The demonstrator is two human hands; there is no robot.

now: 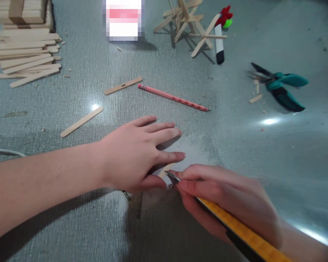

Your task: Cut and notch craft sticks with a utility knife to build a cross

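Note:
Palm down on the table, my left hand is spread with its fingers apart. Between its thumb and index finger shows part of a wooden craft stick; the rest is hidden under the hand. My right hand grips a yellow and black utility knife. The knife's blade tip is at the craft stick, close to my left thumb; whether it touches cannot be made out. A pale sheet lies beneath the stick.
Beyond my hands lie a pink pencil, a slotted stick and a plain stick. Teal pliers rest open at right. Stick piles fill the back left; a stick structure and marker stand behind.

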